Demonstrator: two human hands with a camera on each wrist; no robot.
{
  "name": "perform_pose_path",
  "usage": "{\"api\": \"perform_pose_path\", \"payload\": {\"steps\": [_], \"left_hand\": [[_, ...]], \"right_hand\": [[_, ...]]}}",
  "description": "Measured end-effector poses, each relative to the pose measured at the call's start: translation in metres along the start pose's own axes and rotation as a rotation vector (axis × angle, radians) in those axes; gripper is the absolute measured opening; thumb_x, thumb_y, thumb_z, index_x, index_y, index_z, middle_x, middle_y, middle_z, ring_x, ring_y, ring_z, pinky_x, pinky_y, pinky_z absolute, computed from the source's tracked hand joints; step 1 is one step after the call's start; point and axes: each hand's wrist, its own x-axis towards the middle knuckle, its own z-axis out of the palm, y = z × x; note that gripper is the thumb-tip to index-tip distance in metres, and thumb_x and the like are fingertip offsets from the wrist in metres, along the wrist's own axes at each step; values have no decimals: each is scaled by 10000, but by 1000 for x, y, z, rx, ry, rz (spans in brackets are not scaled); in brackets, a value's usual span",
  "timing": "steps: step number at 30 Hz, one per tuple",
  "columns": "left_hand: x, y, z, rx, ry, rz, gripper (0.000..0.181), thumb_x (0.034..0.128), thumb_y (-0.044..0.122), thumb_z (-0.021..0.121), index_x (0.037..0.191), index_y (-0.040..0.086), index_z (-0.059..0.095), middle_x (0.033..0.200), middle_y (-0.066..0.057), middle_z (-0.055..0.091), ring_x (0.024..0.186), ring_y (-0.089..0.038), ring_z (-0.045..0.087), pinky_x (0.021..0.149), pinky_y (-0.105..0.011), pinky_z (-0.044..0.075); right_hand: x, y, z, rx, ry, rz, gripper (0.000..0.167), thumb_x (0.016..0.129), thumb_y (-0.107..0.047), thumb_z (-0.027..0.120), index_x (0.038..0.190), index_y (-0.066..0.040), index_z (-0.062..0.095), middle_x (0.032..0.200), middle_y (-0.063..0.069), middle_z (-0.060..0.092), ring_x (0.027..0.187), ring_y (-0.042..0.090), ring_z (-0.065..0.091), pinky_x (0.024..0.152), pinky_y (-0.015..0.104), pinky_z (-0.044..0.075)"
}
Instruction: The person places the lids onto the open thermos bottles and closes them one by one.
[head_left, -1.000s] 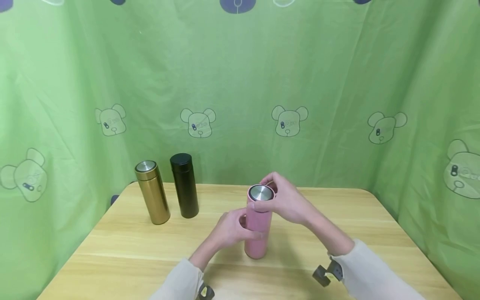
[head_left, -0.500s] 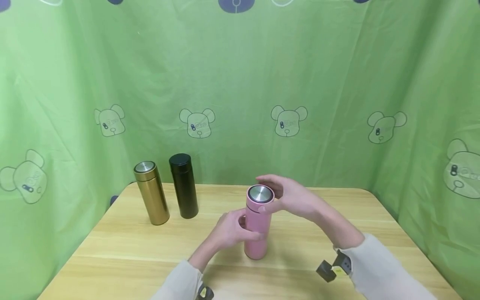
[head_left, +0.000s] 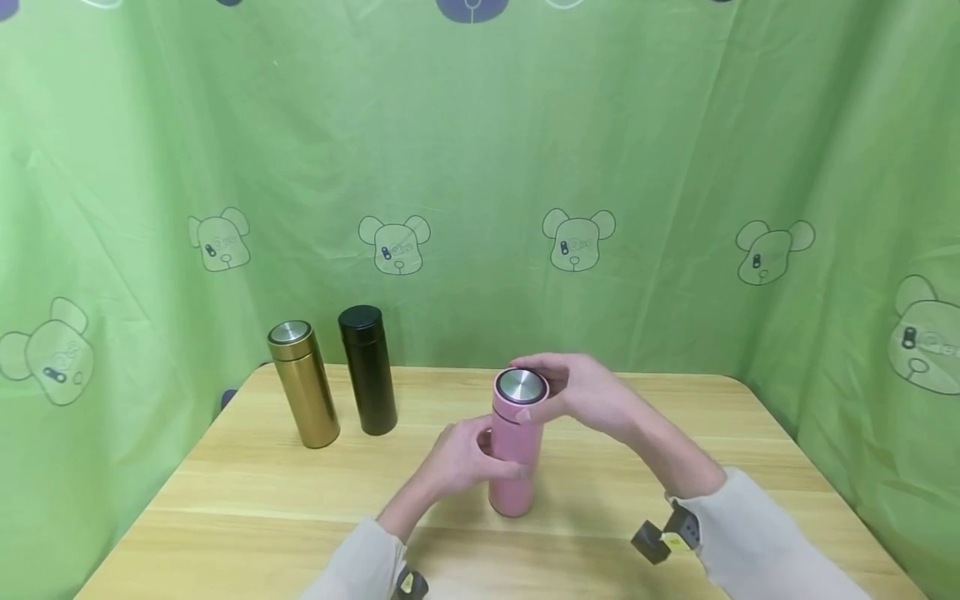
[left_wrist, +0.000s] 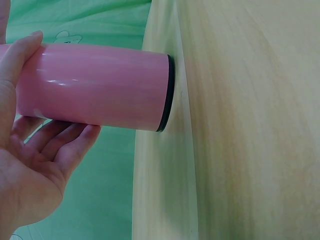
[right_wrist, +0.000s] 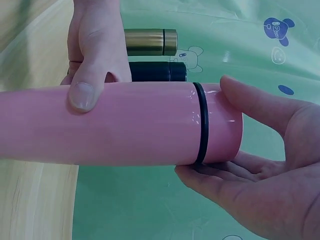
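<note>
A pink thermos bottle (head_left: 515, 450) stands upright on the wooden table, its lid (head_left: 522, 387) topped by a silver disc. My left hand (head_left: 459, 458) grips the body below the middle, thumb across the near side. My right hand (head_left: 592, 396) holds the lid between the thumb and the fingers behind it. A black ring (right_wrist: 202, 123) shows between lid and body in the right wrist view. In the left wrist view the bottle's dark base (left_wrist: 168, 93) meets the table, and the left fingers (left_wrist: 70, 145) curl behind the body.
To the left stand a gold thermos (head_left: 306, 392) and a black thermos (head_left: 369, 375), both upright with lids on. A green curtain (head_left: 480, 150) with bear-head prints hangs behind and beside the table (head_left: 262, 517).
My right hand has turned about the lid, its thumb shifting to the right and its wrist swinging outward. The left hand and the pink thermos have stayed in place.
</note>
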Motion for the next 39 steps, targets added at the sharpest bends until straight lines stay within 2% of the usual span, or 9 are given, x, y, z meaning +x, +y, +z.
{"api": "perform_pose_path", "payload": {"steps": [8, 18, 29, 39], "left_hand": [[0, 0, 0, 11, 3, 16, 510, 716, 536, 860, 1163, 360, 688, 1047, 154, 731, 955, -45, 675, 860, -316, 554], [1, -1, 0, 32, 6, 19, 533, 712, 541, 862, 1177, 345, 689, 1040, 143, 731, 940, -45, 670, 826, -296, 555], [1, -2, -1, 33, 10, 10, 565, 718, 540, 864, 1209, 326, 685, 1070, 110, 740, 962, -64, 676, 846, -308, 557], [1, -2, -1, 27, 1, 25, 560, 723, 527, 866, 1210, 323, 681, 1070, 111, 733, 956, -61, 671, 839, -295, 559]], "right_hand": [[2, 1, 6, -54, 103, 7, 686, 720, -308, 909, 1307, -109, 616, 1194, 43, 705, 1122, 228, 656, 969, 449, 543], [4, 1, 20, -92, 222, 34, 717, 678, -379, 924, 1158, -42, 512, 1058, 106, 633, 958, 239, 609, 817, 339, 520], [3, 0, 23, -95, 236, 46, 712, 685, -385, 918, 1154, -53, 498, 1060, 101, 629, 964, 236, 605, 815, 331, 513], [-1, 2, 24, -83, 246, 15, 711, 707, -398, 911, 1176, -55, 502, 1070, 100, 626, 962, 227, 604, 826, 334, 515]]}}
